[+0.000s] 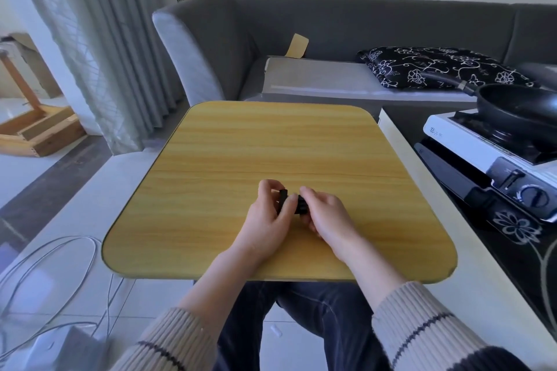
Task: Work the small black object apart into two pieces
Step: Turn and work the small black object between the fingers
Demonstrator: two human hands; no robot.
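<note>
Low over the wooden table [241, 144], both forearms angle inward. The left hand [265, 217] and right hand [327, 214] meet fingertip to fingertip, each pinching one end of the small black object [294, 203] between them.

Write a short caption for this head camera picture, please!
Two hands grip a small black object above a yellow table.

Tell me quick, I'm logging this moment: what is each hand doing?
Left hand: closed on the left part of the small black object.
Right hand: closed on its right part.
</note>
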